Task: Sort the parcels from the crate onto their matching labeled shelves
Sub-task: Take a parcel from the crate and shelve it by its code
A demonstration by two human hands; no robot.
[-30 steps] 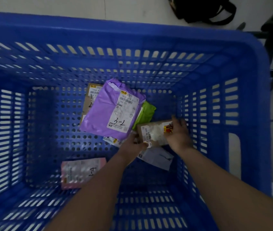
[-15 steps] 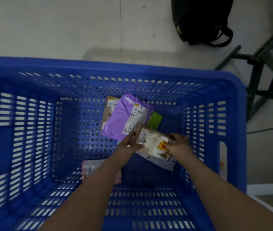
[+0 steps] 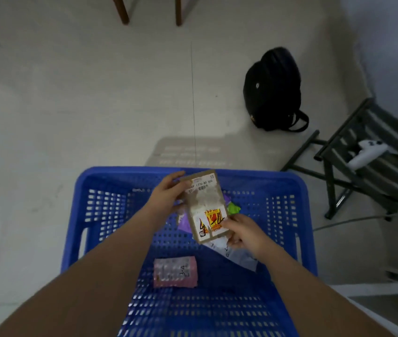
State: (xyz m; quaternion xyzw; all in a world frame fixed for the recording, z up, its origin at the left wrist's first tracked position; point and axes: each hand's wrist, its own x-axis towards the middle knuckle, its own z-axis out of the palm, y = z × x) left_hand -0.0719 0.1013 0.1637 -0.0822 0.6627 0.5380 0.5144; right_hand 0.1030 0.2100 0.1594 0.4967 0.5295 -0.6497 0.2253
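Observation:
A small brown cardboard parcel [image 3: 205, 205] with a white label and a yellow sticker is held above the blue crate [image 3: 288, 210]. My left hand [image 3: 168, 193] grips its upper left edge. My right hand [image 3: 244, 232] pinches its lower right corner. Down in the crate lie a pink parcel [image 3: 175, 271] marked 3-4, a grey-white parcel [image 3: 239, 256], a purple parcel [image 3: 184, 223] and a green one [image 3: 233, 208], the last two mostly hidden behind the held parcel.
A black backpack [image 3: 274, 90] sits on the pale floor beyond the crate. A dark slatted stool [image 3: 373, 152] with a white controller [image 3: 365, 153] on it stands at the right. Two wooden legs [image 3: 123, 9] show at the top.
Both hands lifted the brown parcel from the crate bottom up above the crate and turned it upright. The view pulled back, showing floor, backpack and stool.

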